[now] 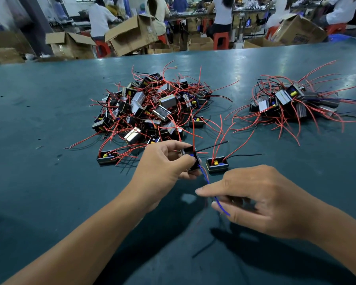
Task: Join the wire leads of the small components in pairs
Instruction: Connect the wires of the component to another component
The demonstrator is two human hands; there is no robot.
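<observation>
Blue wire — our right hand pinches it | our left hand grips its small box | beside another box — green table

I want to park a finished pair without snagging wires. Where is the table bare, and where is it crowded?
Bare: the wide stretch of green table left of the big pile, and the far strip beyond both piles. Crowded: between the big pile and the right pile, where red leads stray, and around the left hand, the right hand and the loose component.
</observation>
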